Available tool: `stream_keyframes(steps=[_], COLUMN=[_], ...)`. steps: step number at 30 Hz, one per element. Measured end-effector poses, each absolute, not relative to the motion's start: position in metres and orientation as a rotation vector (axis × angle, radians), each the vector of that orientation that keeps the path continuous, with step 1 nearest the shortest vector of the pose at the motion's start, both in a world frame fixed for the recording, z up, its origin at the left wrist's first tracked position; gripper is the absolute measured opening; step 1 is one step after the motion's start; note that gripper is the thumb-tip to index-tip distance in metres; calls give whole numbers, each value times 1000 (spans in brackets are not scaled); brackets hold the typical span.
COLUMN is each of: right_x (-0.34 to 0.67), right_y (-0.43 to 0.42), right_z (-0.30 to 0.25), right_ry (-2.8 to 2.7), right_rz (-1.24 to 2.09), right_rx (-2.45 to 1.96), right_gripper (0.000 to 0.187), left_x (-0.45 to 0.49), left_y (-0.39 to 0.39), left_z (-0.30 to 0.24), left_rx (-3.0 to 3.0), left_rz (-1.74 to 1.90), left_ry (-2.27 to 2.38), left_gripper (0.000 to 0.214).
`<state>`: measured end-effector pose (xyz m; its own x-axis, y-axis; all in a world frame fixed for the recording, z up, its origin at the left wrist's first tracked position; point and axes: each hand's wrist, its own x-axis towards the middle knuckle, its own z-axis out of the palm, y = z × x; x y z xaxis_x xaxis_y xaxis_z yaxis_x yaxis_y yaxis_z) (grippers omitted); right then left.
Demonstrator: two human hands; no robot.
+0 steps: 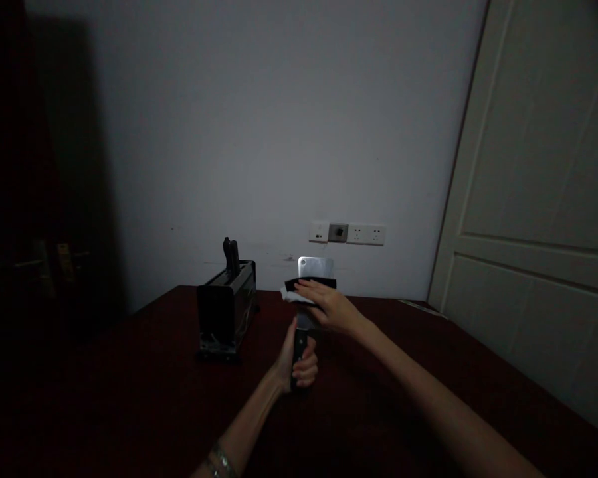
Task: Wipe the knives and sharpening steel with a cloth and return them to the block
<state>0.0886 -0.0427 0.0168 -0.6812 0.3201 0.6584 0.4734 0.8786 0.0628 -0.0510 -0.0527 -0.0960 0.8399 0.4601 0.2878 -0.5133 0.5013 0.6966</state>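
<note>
Near the middle of the view, a cleaver (315,267) stands upright with its broad metal blade pointing up. My left hand (285,364) is wrapped round its black handle (299,346). Across the blade lies a folded black and white cloth (294,295). My right hand (331,307) holds this cloth against the blade from the right, fingers pointing left over it. The cloth and the right hand hide the middle of the blade. Only the top of the blade and a small part near the handle show.
A knife block (216,320) with black-handled knives (231,255) in it stands left on the dark red table (144,398). Behind are a pale wall with sockets (366,234) and, at right, a white panelled door (533,199). The light is dim.
</note>
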Motion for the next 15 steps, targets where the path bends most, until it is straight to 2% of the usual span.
stream_keyframes(steps=[3, 6, 12, 15], right_x=[91, 89, 84, 89], right_y=[-20, -16, -66, -76], right_z=[55, 64, -5, -18], right_ry=[-2279, -2233, -2395, -2435], right_rz=[-357, -379, -283, -239], right_rx=[-633, -644, -533, -507], right_gripper=[42, 41, 46, 48], left_x=[-50, -49, -52, -53], left_y=[-58, -59, -51, -50], left_z=[-87, -85, -97, -99], left_rx=[870, 871, 858, 848], left_rz=[544, 535, 635, 655], left_ry=[-33, -28, -93, -116], left_gripper=[66, 66, 55, 51])
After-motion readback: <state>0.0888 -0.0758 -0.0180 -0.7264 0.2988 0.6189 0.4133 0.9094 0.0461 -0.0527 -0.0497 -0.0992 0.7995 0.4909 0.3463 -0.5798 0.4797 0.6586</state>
